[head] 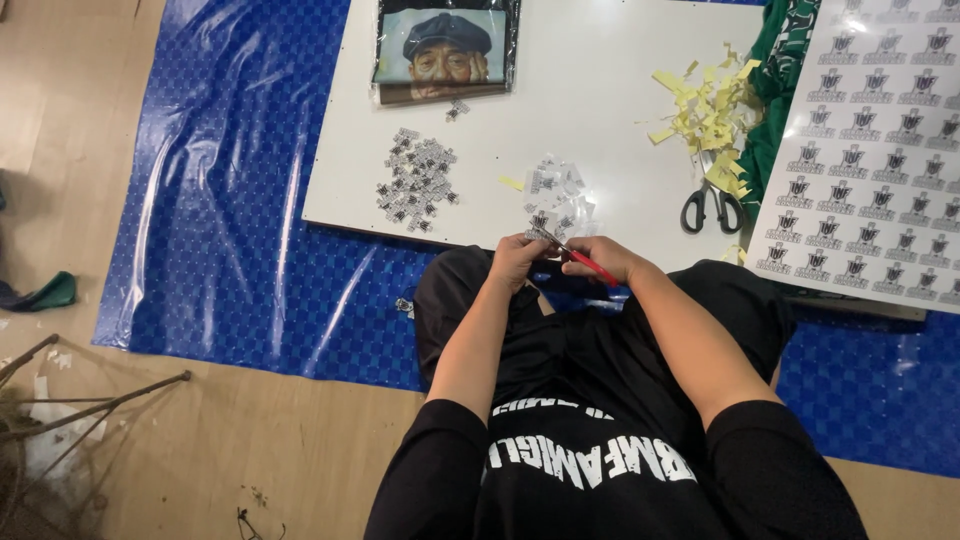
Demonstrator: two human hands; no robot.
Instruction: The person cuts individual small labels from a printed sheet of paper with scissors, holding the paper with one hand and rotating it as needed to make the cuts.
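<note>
Left hand: left hand [518, 258] at the near edge of the white board, fingers pinched together on a small printed cutout [541, 222]; the piece is largely hidden by the fingers, its print too small to make out.
Right hand: right hand [603, 256] just at 3 o'clock of the left, closed round red-handled scissors [580, 256]; blades point toward 10 o'clock and meet the cutout. Whether the blades are parted or together cannot be told.
Work surface: white board [600, 140] lying flat on a blue plastic sheet [220, 200] on the floor; no desk proper in view.
Cut pieces, near: loose heap of small cutouts [556, 195] at 12 o'clock of the hands, partly glossy, outlines blurred.
Cut pieces, far: denser pile of dark cutouts [416, 180] at 10 o'clock of the hands, well apart from the first heap.
Offcuts: yellow paper strips [708, 110] scattered at 1 o'clock; one stray strip [511, 183] between the two piles.
Spare tool: black-handled scissors [712, 205] lying at 2 o'clock, blades under the yellow strips.
Sticker sheet: white sheet with rows of identical dark emblems [870, 140], cut off by the right and top frame edges.
Green cloth: green fabric [785, 70] partly under the sheet, extent hidden.
Bagged item: portrait print in a clear bag [442, 50] at 11 o'clock, top cut off.
Floor left: green object [45, 293] and thin rods [90, 400], both cut by the frame edge, kind unclear.
</note>
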